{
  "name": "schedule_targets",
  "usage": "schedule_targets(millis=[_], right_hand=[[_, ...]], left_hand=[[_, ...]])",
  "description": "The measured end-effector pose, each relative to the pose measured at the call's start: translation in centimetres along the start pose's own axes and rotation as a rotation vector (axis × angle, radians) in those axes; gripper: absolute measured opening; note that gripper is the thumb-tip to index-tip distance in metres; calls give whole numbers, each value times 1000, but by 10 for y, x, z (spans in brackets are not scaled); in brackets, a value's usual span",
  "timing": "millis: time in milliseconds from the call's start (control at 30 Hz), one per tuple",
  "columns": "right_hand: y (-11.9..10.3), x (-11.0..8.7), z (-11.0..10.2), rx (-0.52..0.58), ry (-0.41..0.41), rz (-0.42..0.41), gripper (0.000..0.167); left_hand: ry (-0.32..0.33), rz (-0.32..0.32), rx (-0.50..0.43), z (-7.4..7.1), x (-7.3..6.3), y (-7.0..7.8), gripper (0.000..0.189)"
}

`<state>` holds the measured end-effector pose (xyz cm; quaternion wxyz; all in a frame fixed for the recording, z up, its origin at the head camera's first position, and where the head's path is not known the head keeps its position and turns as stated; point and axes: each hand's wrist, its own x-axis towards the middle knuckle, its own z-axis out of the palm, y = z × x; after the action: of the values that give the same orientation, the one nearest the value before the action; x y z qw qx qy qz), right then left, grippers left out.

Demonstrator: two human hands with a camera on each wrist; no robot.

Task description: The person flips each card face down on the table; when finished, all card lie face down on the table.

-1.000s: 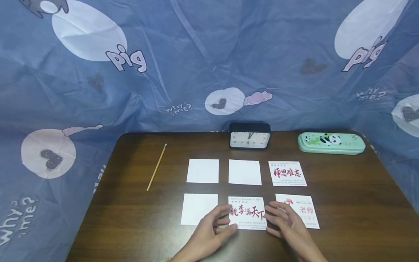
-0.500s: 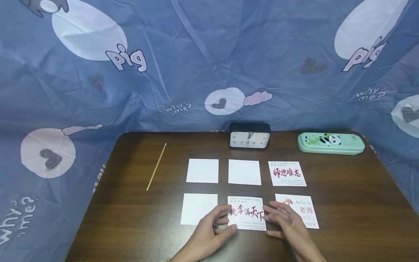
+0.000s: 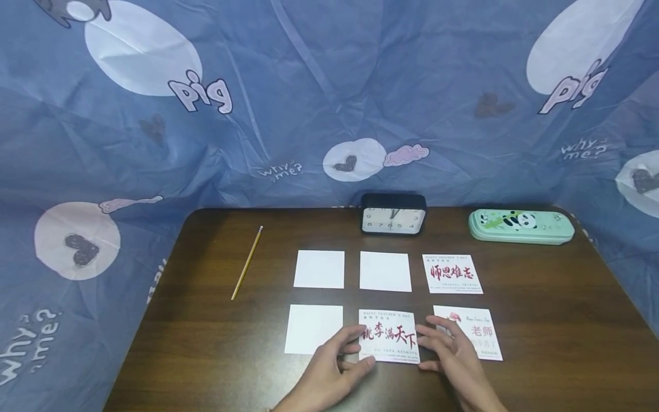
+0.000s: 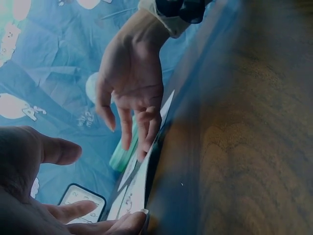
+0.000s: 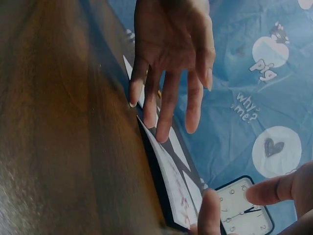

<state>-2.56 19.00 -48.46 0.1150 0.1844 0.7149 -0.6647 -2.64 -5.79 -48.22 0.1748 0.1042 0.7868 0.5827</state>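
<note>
One square printed card [image 3: 389, 336] | left hand [image 3: 329, 367], right hand [image 3: 457, 357] alongside, fingers relaxed | wood-grain table [image 3: 180, 349]

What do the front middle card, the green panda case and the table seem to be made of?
Front middle card: likely stiff paper, matte; it is thin, white and printed. Green panda case: smooth, rounded shell with a faint sheen, perhaps painted tin or plastic. Table: brown grain under a soft gloss, so wood or wood-look laminate.
</note>
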Motion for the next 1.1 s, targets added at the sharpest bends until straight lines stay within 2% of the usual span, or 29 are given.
schedule_targets(millis=[333, 467, 633, 733, 833, 933, 1033, 1100], right_hand=[[-3, 2, -4, 65, -1, -20, 35], [-3, 4, -1, 78, -109, -17, 32], [1, 3, 3, 43, -284, -106, 38], [2, 2, 9, 14, -305, -106, 42], [1, 1, 15, -29, -297, -101, 46], [1, 0, 19, -71, -255, -120, 48], [1, -2, 21, -142, -176, -137, 48], [0, -2, 21, -186, -123, -137, 48]], left_hand=[[-1, -1, 52, 6, -2, 4, 57], [5, 20, 55, 8, 0, 7, 56], [-5, 32, -14, 13, 4, 10, 52], [-21, 20, -59, 15, 6, 11, 48], [-45, -1, -130, 17, 8, 12, 45], [-55, -4, -232, 19, 9, 14, 43], [-24, 4, -326, 19, 10, 14, 41], [10, 13, -353, 18, 9, 14, 40]])
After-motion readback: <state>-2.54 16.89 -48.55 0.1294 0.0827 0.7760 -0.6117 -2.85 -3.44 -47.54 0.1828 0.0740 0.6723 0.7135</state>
